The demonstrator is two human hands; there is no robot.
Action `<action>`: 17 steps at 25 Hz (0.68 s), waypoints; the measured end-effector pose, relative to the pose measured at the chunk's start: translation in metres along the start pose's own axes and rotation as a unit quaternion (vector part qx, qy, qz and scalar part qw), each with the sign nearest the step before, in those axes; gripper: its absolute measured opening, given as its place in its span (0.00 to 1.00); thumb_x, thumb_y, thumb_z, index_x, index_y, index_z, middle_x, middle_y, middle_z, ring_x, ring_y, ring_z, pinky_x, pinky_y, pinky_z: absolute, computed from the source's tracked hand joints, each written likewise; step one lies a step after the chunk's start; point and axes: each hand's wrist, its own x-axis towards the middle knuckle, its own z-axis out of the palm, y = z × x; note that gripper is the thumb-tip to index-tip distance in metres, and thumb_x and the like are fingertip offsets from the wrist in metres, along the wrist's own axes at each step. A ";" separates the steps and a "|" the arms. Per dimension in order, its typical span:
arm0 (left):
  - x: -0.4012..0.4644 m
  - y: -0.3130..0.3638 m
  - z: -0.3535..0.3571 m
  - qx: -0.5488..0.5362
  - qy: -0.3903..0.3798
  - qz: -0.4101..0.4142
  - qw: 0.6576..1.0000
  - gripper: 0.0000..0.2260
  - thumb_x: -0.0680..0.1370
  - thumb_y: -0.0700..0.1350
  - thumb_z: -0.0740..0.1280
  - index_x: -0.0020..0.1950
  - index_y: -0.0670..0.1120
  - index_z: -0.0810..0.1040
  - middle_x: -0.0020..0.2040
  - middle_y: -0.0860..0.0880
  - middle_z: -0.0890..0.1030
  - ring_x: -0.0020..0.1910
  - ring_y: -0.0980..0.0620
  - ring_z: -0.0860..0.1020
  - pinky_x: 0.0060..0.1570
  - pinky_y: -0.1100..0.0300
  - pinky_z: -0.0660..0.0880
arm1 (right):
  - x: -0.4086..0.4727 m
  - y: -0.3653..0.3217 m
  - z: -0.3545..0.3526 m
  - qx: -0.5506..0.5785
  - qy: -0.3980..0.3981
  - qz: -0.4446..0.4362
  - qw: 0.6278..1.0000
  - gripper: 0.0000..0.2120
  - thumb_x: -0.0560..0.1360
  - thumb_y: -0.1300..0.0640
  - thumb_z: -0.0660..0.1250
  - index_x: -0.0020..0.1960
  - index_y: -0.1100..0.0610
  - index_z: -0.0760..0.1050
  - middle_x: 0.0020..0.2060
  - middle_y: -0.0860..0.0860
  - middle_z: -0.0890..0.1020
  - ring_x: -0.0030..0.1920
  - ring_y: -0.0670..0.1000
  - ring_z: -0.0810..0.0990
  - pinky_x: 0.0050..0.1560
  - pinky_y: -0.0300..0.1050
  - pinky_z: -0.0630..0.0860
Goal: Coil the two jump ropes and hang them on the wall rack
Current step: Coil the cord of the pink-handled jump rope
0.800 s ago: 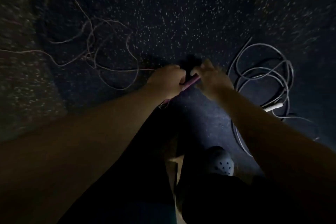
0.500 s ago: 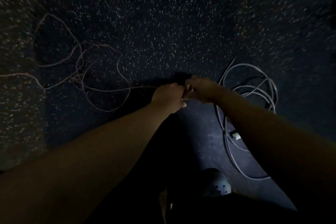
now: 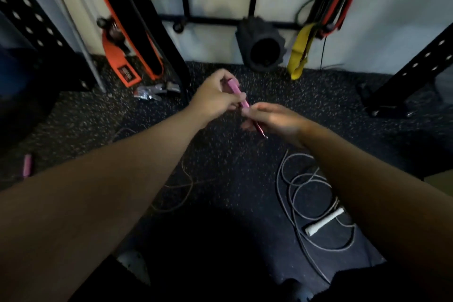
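Head view has swung up from bare floor to the wall, so the rack bar (image 3: pixel 215 21) now shows at the top, well beyond the hands. Left to right: a loose pink handle (image 3: pixel 27 165) lies on the floor near the left edge, its thin cord (image 3: pixel 182 193) trailing under the left arm; the left grip (image 3: pixel 215 98) is curled round the other pink handle (image 3: pixel 237 93), now lifted off the floor; the right grip (image 3: pixel 274 119) pinches its lower end. A grey rope (image 3: pixel 316 203) sprawls uncoiled at lower right. Coiling seems barely begun. Open floor lies ahead; uprights crowd both sides.
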 end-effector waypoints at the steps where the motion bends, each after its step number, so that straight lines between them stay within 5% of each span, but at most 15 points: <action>1: -0.003 0.022 -0.011 -0.042 0.000 -0.002 0.999 0.11 0.77 0.35 0.74 0.54 0.41 0.74 0.44 0.43 0.81 0.41 0.49 0.83 0.46 0.53 0.83 | -0.010 -0.015 -0.005 0.002 0.005 -0.018 1.000 0.13 0.80 0.46 0.70 0.55 0.57 0.81 0.46 0.56 0.88 0.53 0.59 0.88 0.57 0.51 0.79; 4: -0.016 0.069 -0.048 -0.071 -0.009 -0.010 0.997 0.12 0.75 0.40 0.76 0.52 0.43 0.74 0.48 0.41 0.84 0.46 0.46 0.85 0.50 0.51 0.84 | -0.047 -0.066 -0.017 0.005 0.007 -0.069 0.998 0.07 0.80 0.53 0.72 0.49 0.56 0.78 0.33 0.53 0.80 0.32 0.55 0.83 0.46 0.51 0.81; 7: -0.035 0.113 -0.078 0.176 -0.030 0.083 0.980 0.09 0.72 0.50 0.78 0.45 0.50 0.79 0.44 0.49 0.84 0.44 0.49 0.82 0.52 0.50 0.79 | -0.084 -0.121 -0.024 -0.133 0.039 -0.111 0.984 0.11 0.77 0.49 0.74 0.50 0.57 0.82 0.28 0.51 0.78 0.22 0.48 0.72 0.30 0.43 0.77; 10: -0.065 0.170 -0.087 0.391 -0.106 0.188 0.895 0.05 0.77 0.52 0.70 0.52 0.56 0.78 0.44 0.55 0.81 0.44 0.52 0.80 0.46 0.53 0.77 | -0.119 -0.175 -0.020 -0.215 0.085 -0.188 0.955 0.10 0.75 0.47 0.76 0.47 0.53 0.86 0.27 0.51 0.80 0.24 0.45 0.72 0.26 0.37 0.67; 13: -0.093 0.211 -0.090 0.538 -0.084 0.256 0.798 0.09 0.81 0.58 0.64 0.57 0.56 0.71 0.38 0.57 0.74 0.37 0.54 0.74 0.35 0.56 0.68 | -0.143 -0.203 -0.020 -0.180 0.123 -0.232 0.948 0.12 0.72 0.47 0.79 0.47 0.54 0.84 0.30 0.55 0.80 0.30 0.51 0.73 0.30 0.41 0.67; 15: -0.105 0.220 -0.098 0.551 -0.059 0.263 0.790 0.11 0.82 0.61 0.62 0.60 0.58 0.71 0.36 0.57 0.73 0.36 0.57 0.73 0.33 0.57 0.64 | -0.155 -0.208 -0.027 -0.126 0.141 -0.240 0.952 0.17 0.72 0.51 0.80 0.53 0.58 0.80 0.34 0.58 0.78 0.33 0.54 0.74 0.34 0.46 0.69; 17: -0.115 0.225 -0.106 0.501 -0.057 0.244 0.828 0.10 0.83 0.60 0.61 0.60 0.58 0.73 0.38 0.55 0.75 0.37 0.55 0.74 0.35 0.57 0.66 | -0.169 -0.208 -0.031 -0.038 0.136 -0.238 0.961 0.17 0.75 0.56 0.78 0.57 0.62 0.77 0.39 0.60 0.81 0.38 0.58 0.78 0.40 0.54 0.74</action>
